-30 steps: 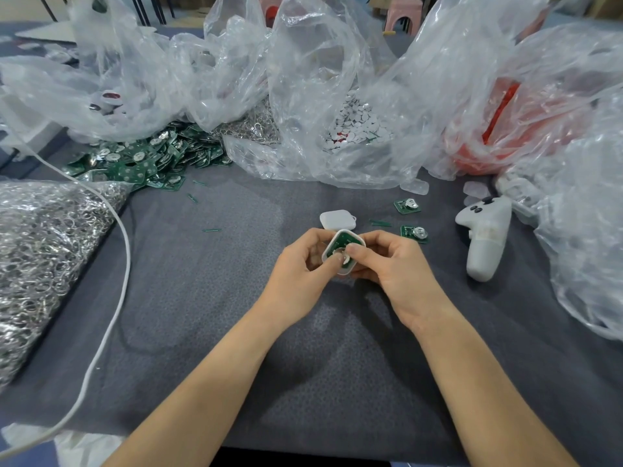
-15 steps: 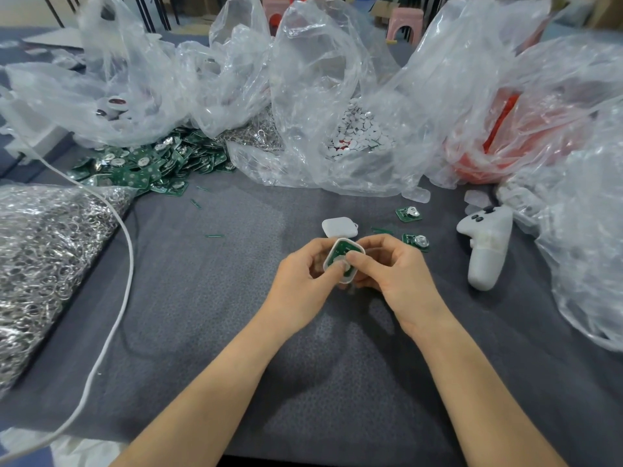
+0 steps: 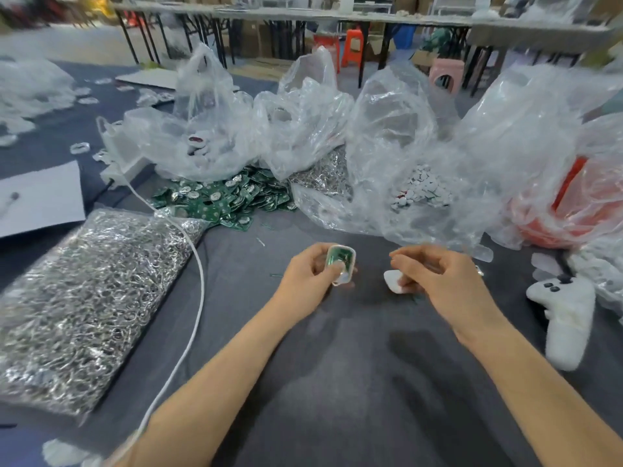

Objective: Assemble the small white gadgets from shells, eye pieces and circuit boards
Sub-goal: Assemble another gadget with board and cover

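Closing the case is the step I judge to be in hand. My left hand [image 3: 308,279] grips the open shell [image 3: 347,279], its fingers wrapped behind it and the thumb across its lower rim. The green circuit board [image 3: 338,256] sits inside, facing me.

At three o'clock from it, near but apart, my right hand [image 3: 450,281] has its fingers curled onto the loose white cover [image 3: 393,283], low over the grey surface [image 3: 337,382]. Blur keeps me from telling whether the cover rests there or is off it.

To do this well I would check that the board lies flat in its seat and turn the cover so its rounded corners match the shell. Then I would bring it straight on and press evenly round the rim, left thumb off the mating edge.

Spare boards [image 3: 232,200] lie heaped at eleven o'clock. No brand, label or writing is readable anywhere; the boards' markings are too small.
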Tool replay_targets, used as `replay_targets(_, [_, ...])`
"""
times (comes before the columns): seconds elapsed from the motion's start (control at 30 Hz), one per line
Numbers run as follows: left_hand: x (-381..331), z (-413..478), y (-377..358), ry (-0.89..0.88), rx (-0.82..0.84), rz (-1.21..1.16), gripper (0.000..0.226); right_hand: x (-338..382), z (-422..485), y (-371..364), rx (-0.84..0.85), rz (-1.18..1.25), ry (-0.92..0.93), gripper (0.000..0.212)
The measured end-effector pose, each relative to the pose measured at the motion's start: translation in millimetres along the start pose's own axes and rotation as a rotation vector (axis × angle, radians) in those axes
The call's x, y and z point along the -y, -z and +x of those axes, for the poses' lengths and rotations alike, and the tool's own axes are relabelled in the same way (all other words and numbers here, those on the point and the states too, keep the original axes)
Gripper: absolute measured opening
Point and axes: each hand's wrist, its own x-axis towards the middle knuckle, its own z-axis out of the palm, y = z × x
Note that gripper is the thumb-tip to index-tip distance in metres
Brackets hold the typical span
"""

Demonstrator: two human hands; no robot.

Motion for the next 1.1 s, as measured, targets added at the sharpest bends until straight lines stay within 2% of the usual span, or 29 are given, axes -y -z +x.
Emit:
replay_targets(0.13, [4.8, 25.3, 47.1, 0.012, -0.111, -0.156, 0.019, 40.0, 49.5, -27.2, 0.11, -0.179, 0.101, 0.015])
replay_targets(0.2, [13.8, 31.7, 55.8, 0.017, -0.132, -0.266, 0.018, 59.8, 75.9, -47.9, 0.155, -0.291, 0.18, 0.012])
replay_targets(0.27, [19.2, 39.6, 60.5, 0.006, -0.152, -0.272, 0.016, 78.0, 106.0, -72.2, 0.17, -0.41, 0.26, 0.008])
replay_targets(0.4, [20.8, 50.5, 71.0, 0.032, -0.27, -0.32, 0.018, 115.0, 171.2, -131.9, 0.157, -0.579, 0.405, 0.019])
replay_targets(0.63, [18.3, 45.4, 75.2, -0.026, -0.215, -0.322, 0.014, 118.9, 224.5, -267.2, 0.415, -0.714, 0.489, 0.038])
replay_targets(0.7, [17.9, 46.2, 76.4, -0.039, -0.209, -0.306, 0.015, 109.7, 227.9, -288.3, 0.302, -0.718, 0.555, 0.035])
replay_targets(0.77, [17.8, 47.2, 75.7, -0.031, -0.197, -0.3, 0.016, 104.9, 237.5, -288.7, 0.029, -0.575, 0.621, 0.031])
replay_targets(0.83, [18.4, 48.4, 74.2, -0.005, -0.204, -0.331, 0.016, 104.4, 258.3, -270.3, -0.221, -0.416, 0.54, 0.036])
replay_targets(0.9, [18.3, 49.5, 71.4, 0.007, -0.21, -0.35, 0.016, 101.2, 285.0, -240.8, -0.333, -0.325, 0.262, 0.039])
replay_targets(0.97, [17.5, 50.0, 69.5, 0.002, -0.222, -0.354, 0.016, 89.7, 303.5, -213.7, -0.393, -0.405, 0.001, 0.04])
replay_targets(1.03, [17.3, 50.5, 68.9, 0.003, -0.217, -0.358, 0.016, 73.4, 308.0, -197.8, -0.336, -0.591, -0.07, 0.036])
replay_targets(1.1, [17.6, 50.0, 69.6, 0.008, -0.211, -0.36, 0.015, 59.8, 305.8, -193.2, -0.194, -0.737, -0.037, 0.032])
